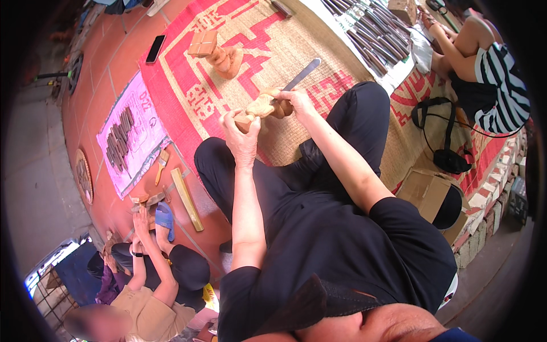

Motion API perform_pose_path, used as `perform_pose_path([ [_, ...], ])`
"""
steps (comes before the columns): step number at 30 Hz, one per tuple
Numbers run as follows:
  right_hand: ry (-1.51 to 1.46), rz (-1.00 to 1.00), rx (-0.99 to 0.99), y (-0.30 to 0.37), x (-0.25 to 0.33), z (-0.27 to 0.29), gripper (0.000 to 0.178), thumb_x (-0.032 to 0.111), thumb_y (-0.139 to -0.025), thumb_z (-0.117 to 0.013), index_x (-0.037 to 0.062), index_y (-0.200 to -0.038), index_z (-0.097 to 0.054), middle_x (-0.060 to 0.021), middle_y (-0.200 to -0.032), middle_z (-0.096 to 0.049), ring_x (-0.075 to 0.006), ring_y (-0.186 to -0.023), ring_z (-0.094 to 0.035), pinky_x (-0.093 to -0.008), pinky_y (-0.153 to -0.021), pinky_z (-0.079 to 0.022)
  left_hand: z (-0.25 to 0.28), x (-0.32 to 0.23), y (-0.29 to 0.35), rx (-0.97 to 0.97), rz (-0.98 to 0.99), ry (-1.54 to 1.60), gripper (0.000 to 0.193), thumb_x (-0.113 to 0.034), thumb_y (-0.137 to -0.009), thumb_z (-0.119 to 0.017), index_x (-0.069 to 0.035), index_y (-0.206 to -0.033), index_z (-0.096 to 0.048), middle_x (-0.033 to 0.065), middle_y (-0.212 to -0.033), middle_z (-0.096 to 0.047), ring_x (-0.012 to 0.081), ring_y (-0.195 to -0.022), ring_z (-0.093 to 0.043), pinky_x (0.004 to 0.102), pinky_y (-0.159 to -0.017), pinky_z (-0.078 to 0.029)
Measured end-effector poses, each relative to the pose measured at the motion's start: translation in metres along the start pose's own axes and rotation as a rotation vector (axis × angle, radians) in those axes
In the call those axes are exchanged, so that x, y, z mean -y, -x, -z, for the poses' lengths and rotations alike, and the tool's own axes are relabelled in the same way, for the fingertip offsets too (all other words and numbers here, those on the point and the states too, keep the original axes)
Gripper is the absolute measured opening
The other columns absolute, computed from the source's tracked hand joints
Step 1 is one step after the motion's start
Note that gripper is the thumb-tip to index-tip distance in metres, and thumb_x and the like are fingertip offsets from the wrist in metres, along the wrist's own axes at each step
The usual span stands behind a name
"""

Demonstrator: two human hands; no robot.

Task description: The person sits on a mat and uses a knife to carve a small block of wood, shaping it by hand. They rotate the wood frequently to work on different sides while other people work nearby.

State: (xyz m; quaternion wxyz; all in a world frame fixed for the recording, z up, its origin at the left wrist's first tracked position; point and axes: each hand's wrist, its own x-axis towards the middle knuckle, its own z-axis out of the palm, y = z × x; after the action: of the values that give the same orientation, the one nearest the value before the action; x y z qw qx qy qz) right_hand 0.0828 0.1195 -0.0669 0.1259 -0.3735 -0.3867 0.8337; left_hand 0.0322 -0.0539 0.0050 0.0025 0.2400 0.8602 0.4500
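My left hand (242, 134) is closed around one end of a pale, knobbly wooden carving (262, 106), held above the mat in front of my crossed legs. In my right hand (299, 103) is a long, flat, dark metal carving tool (302, 74). One end of it sticks out beyond my fingers, up and to the right. Its other end lies behind my fingers at the carving's right side, so I cannot see whether it touches the wood. Farther off, a second wooden carving (227, 62) with a square block at its top stands on the red and straw-coloured mat (268, 40).
Many dark chisels (376, 34) lie on white cloth at the far right; more rest on a pink sheet (137, 148) at left. Nearby are a phone (155, 49), a brush (162, 167) and a wooden strip (186, 199). People sit at right and lower left.
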Motion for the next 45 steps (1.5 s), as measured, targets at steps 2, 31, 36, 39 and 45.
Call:
perform_pose_path([
  [2, -0.123, 0.017, 0.053, 0.000, -0.003, -0.006, 0.020, 0.006, -0.073, -0.071, -0.0037, -0.089, -0.064, -0.0115, -0.077, -0.067, -0.0153, -0.062, -0.063, -0.0265, -0.055, -0.049, 0.002, 0.001, -0.001, 0.007, 0.031, 0.037, 0.045, -0.022, -0.077, -0.073, -0.006, -0.112, -0.050, 0.0123, -0.108, -0.046, 0.0272, -0.101, -0.053, 0.0379, -0.090, -0.044],
  [31, 0.153, -0.024, -0.033, -0.003, -0.005, 0.001, 0.025, 0.007, -0.072, -0.074, -0.0032, -0.092, -0.062, -0.0135, -0.085, -0.067, -0.0169, -0.075, -0.065, -0.0245, -0.067, -0.049, 0.003, 0.003, 0.001, -0.001, 0.015, 0.072, 0.043, -0.020, -0.077, -0.072, -0.005, -0.111, -0.050, 0.0121, -0.109, -0.046, 0.0259, -0.100, -0.052, 0.0375, -0.091, -0.043],
  [36, -0.065, -0.017, 0.008, 0.005, 0.002, -0.002, 0.025, 0.002, -0.073, -0.072, -0.0041, -0.094, -0.062, -0.0120, -0.090, -0.067, -0.0151, -0.075, -0.064, -0.0232, -0.066, -0.048, 0.001, 0.006, 0.000, -0.001, 0.027, 0.045, 0.048, -0.022, -0.073, -0.075, -0.007, -0.111, -0.049, 0.0131, -0.110, -0.046, 0.0305, -0.102, -0.054, 0.0417, -0.088, -0.046],
  [39, -0.004, -0.041, 0.084, 0.013, 0.005, -0.014, 0.030, 0.000, -0.074, -0.071, -0.0059, -0.101, -0.062, -0.0124, -0.093, -0.067, -0.0150, -0.076, -0.064, -0.0217, -0.065, -0.048, 0.003, 0.005, -0.001, -0.006, 0.042, 0.065, 0.049, -0.024, -0.073, -0.075, -0.007, -0.111, -0.049, 0.0132, -0.111, -0.045, 0.0310, -0.103, -0.053, 0.0425, -0.089, -0.045],
  [45, -0.110, -0.007, 0.022, 0.009, 0.004, -0.005, 0.029, 0.003, -0.073, -0.072, -0.0036, -0.100, -0.065, -0.0118, -0.092, -0.068, -0.0149, -0.080, -0.065, -0.0267, -0.074, -0.050, 0.000, 0.004, -0.001, 0.006, -0.037, 0.000, 0.046, -0.022, -0.075, -0.073, -0.005, -0.111, -0.049, 0.0125, -0.110, -0.046, 0.0276, -0.102, -0.053, 0.0390, -0.090, -0.044],
])
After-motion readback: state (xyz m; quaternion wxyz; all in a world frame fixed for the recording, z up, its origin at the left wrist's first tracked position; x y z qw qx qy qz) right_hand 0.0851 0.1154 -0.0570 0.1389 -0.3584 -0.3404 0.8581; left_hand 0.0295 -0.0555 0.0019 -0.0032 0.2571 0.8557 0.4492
